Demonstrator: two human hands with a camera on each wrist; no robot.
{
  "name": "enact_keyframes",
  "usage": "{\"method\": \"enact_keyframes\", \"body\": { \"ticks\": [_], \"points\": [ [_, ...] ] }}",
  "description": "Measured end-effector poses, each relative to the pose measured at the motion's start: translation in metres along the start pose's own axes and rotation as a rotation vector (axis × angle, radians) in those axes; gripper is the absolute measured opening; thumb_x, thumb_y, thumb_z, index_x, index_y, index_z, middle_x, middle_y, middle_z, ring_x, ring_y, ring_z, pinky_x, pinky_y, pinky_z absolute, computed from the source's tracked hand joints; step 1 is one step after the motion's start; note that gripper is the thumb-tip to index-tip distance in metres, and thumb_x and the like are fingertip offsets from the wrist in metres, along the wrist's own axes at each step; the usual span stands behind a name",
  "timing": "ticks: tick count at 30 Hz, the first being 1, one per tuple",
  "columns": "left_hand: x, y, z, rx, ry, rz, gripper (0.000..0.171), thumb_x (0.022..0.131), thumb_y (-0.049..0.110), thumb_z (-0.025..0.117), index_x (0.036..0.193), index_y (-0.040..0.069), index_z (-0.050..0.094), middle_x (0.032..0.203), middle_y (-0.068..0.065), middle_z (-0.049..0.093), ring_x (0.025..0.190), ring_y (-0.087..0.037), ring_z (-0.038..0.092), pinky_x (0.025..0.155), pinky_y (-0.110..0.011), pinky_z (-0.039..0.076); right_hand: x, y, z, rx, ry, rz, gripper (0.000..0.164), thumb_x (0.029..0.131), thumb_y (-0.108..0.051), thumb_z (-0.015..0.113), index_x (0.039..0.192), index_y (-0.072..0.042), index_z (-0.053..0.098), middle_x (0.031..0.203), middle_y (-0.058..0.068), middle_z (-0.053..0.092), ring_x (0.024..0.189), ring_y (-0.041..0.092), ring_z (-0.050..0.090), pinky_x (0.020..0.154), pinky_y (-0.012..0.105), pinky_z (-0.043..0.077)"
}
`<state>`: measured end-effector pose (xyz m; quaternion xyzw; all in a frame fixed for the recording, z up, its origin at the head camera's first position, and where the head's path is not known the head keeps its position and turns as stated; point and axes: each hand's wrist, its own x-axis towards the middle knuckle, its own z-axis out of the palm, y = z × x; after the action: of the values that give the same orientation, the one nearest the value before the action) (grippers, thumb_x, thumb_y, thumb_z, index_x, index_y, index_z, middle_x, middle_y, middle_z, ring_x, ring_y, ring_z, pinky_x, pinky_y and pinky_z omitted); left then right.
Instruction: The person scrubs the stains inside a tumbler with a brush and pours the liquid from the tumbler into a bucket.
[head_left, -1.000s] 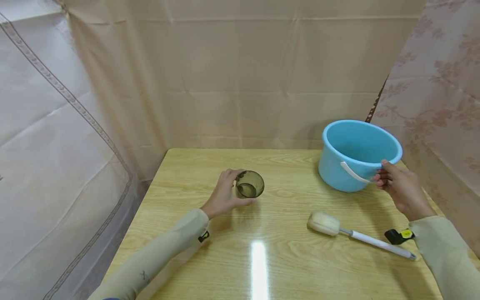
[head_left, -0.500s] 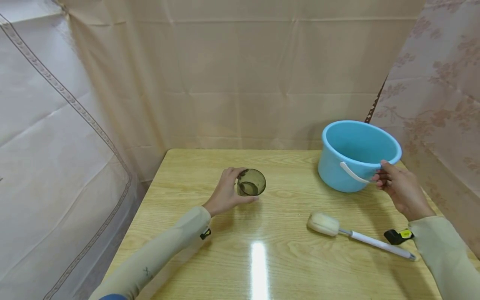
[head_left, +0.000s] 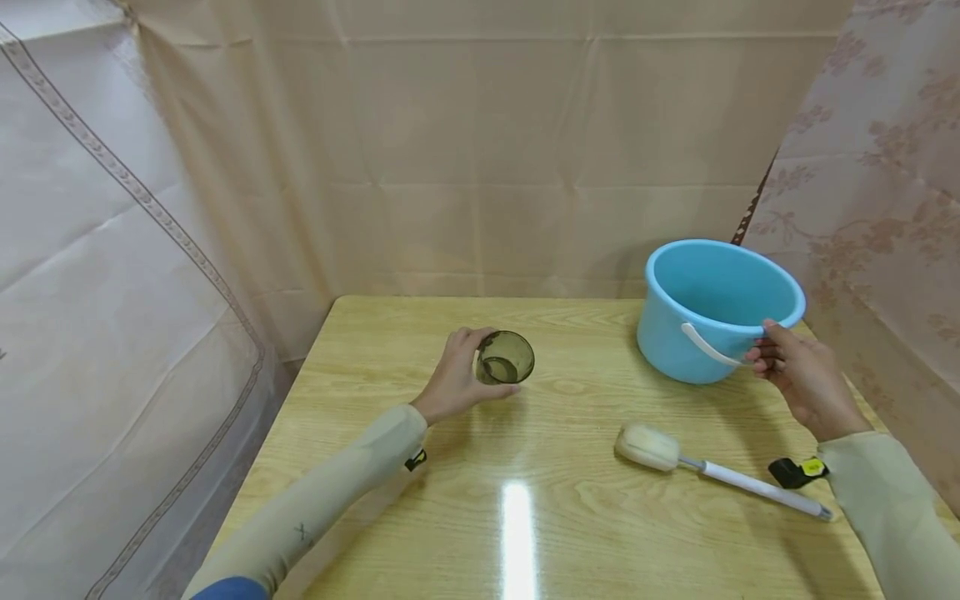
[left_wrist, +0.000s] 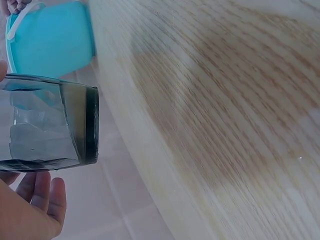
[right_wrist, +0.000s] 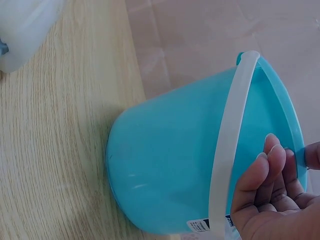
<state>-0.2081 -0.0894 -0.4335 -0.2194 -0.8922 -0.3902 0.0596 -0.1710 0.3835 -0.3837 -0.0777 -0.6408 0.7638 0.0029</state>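
Note:
My left hand [head_left: 453, 382] grips a smoky tinted drinking glass [head_left: 507, 367] with its thumb and fingers round opposite sides. In the left wrist view the glass [left_wrist: 45, 122] is held off the wooden table, with its thick base facing the tabletop. At the right, my right hand [head_left: 808, 379] pinches the rim of a light blue bucket [head_left: 678, 342], thumb on top and the other fingers curled below the edge outside. The bucket's white handle [right_wrist: 227, 145] hangs down its outer side, near the curled fingers.
A sponge bottle brush [head_left: 648, 447] with a white handle lies on the table [head_left: 585, 517] in front of the bucket. Beige cloth [head_left: 480, 150] hangs behind the far table edge, with more cloth at both sides.
My left hand has moved slightly away from me and to the right with the glass. The right hand and the bucket stay in place.

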Motion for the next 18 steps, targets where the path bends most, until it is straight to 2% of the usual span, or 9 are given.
{"method": "enact_keyframes", "body": {
  "ticks": [8, 15, 18],
  "points": [
    [0.005, 0.001, 0.003, -0.027, 0.012, 0.018, 0.089, 0.065, 0.049, 0.085, 0.139, 0.027, 0.041, 0.122, 0.003, 0.041, 0.11, -0.014, 0.041, 0.09, -0.046, 0.044, 0.0, -0.001, 0.0, 0.007, 0.002, 0.015, 0.034, 0.09, -0.038, 0.062, 0.097, -0.004, 0.063, 0.082, 0.004, 0.064, 0.067, 0.013, 0.057, 0.063, 0.026, 0.051],
    [0.012, 0.001, 0.003, -0.006, 0.002, 0.065, 0.091, 0.063, 0.065, 0.078, 0.139, 0.028, 0.043, 0.124, 0.002, 0.043, 0.114, -0.015, 0.04, 0.091, -0.045, 0.044, 0.0, -0.001, 0.0, 0.001, 0.006, 0.017, 0.032, 0.09, -0.038, 0.062, 0.095, -0.007, 0.064, 0.081, 0.003, 0.064, 0.066, 0.013, 0.057, 0.063, 0.025, 0.051],
    [0.015, 0.001, 0.004, -0.011, -0.002, 0.08, 0.093, 0.062, 0.064, 0.078, 0.14, 0.03, 0.042, 0.126, 0.002, 0.043, 0.118, -0.017, 0.039, 0.094, -0.045, 0.042, 0.0, -0.001, 0.0, -0.002, 0.006, 0.013, 0.034, 0.09, -0.038, 0.062, 0.097, -0.005, 0.064, 0.082, 0.003, 0.064, 0.067, 0.013, 0.057, 0.063, 0.025, 0.051]
  ]
}}
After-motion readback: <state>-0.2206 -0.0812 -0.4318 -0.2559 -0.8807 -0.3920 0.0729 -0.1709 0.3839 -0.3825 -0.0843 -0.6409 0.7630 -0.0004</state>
